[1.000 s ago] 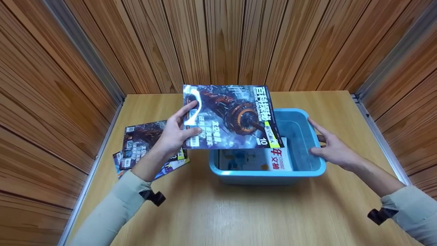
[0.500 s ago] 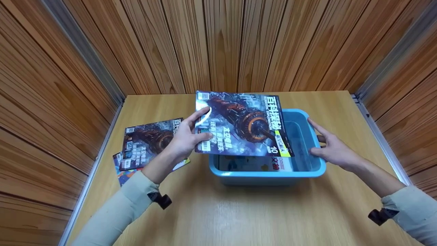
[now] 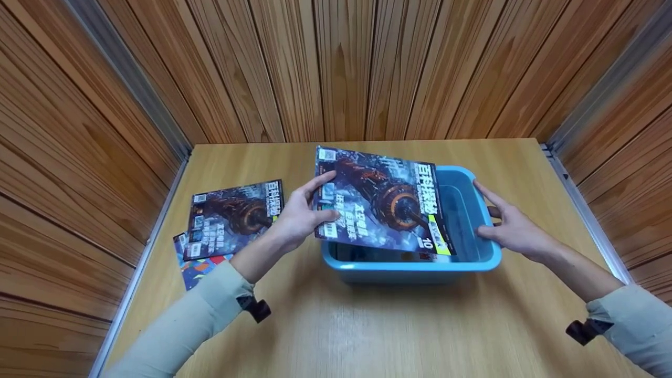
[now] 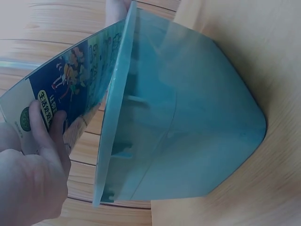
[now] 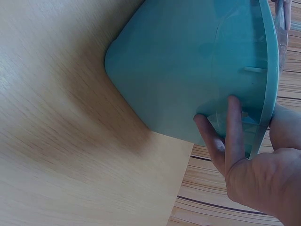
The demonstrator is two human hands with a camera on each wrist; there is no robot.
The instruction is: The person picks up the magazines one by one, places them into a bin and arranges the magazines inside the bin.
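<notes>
**Left hand tilts a magazine over the tub while the right steadies it**

Left hand (image 3: 300, 218) grips a magazine (image 3: 379, 202) by its left edge, thumb on the cover and fingers underneath; the left wrist view shows those fingers (image 4: 44, 125) curled against the back cover. Held from one side only, the magazine slopes, its far right corner dipping lowest, over the open tub (image 3: 409, 268). It covers most of the tub's mouth and hangs above the rim rather than resting inside; whether its low corner touches anything within is hidden by the cover itself.

The right hand (image 3: 512, 231) is at the tub's right wall, fingers spread along the rim and down the outside. In the right wrist view its fingers (image 5: 225, 136) lie straight against the blue plastic, the thumb going over the rim, so the grasp looks more like a brace than a lift. That placement seems meant to keep the light tub from sliding on the table (image 3: 367, 325) as something comes in from the other side.

Left of the tub, two more magazines (image 3: 231, 223) lie overlapped and flat on the table, just beside the left forearm and within easy reach. Wood panels (image 3: 346, 68) wall in the table on three sides.
</notes>
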